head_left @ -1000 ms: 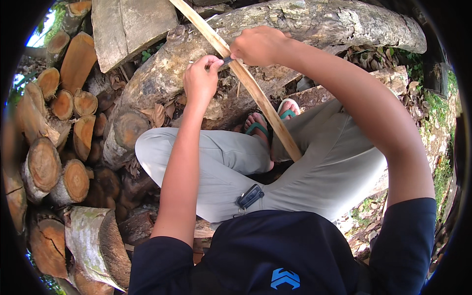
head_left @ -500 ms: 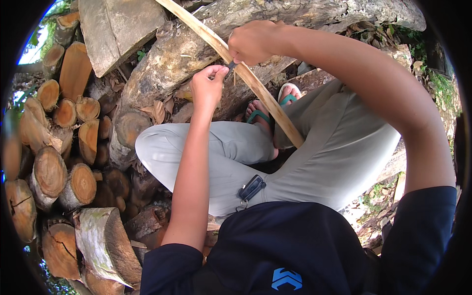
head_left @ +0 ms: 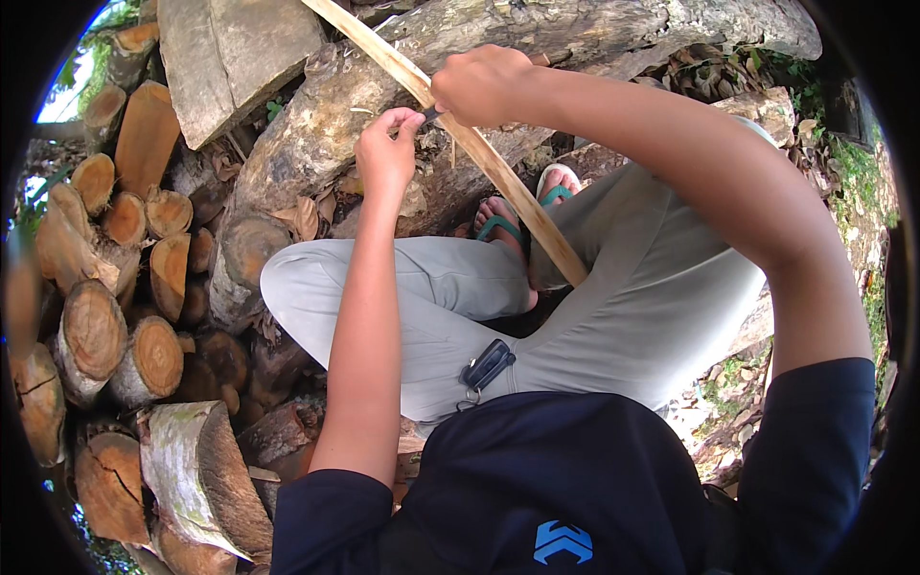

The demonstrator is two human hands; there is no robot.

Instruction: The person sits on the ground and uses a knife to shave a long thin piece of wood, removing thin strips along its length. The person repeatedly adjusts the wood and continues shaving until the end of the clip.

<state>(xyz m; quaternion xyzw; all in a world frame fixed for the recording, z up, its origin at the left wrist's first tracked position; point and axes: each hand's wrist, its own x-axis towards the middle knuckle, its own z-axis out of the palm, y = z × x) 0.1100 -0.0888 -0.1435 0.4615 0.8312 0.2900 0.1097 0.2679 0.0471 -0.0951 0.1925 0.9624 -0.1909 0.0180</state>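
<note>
A long pale strip of wood (head_left: 513, 187) slants from the top edge down between my legs, its lower end at my thigh. My right hand (head_left: 482, 86) is closed over the strip on a knife, mostly hidden by the fingers. Only a short dark piece of its blade (head_left: 430, 114) shows, lying across the wood. On the strip's left side, my left hand (head_left: 385, 153) pinches that blade's end between thumb and fingertips. A thin shaving (head_left: 453, 153) hangs by the strip just below the blade.
A thick weathered log (head_left: 316, 125) lies across in front of my feet. Cut logs (head_left: 93, 331) are stacked at the left, with a flat grey slab (head_left: 235, 62) at the upper left. Dry leaves (head_left: 305, 218) lie beside the log. A dark key fob (head_left: 487, 364) hangs at my waist.
Both hands and the blade have shifted slightly up and left along the strip. The strip's lower end has moved a little left. Both grips stay closed.
</note>
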